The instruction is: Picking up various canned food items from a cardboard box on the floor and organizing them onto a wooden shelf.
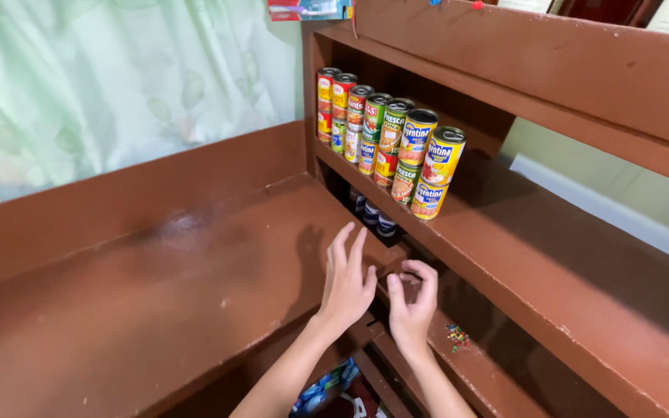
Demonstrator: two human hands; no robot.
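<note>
Two hands at brown shelf edge — left hand spread open, empty, right hand curled narrow, contents hidden

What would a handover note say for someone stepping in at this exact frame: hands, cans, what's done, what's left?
Left hand: open, fingers spread, empty, raised by the corner of the brown counter.
Right hand: fingers curled, nothing visibly held, beside the left over the low shelf.
Stacked cans: two tiers in a row on the middle shelf, upright, untouched.
Dark cans: a few stand on the level below, near the hands.
Small coloured pins: scattered on the low shelf right of the right hand.
Done: the double row is stacked.
Left: the lower cans are unhandled; neither hand grips anything.
</note>
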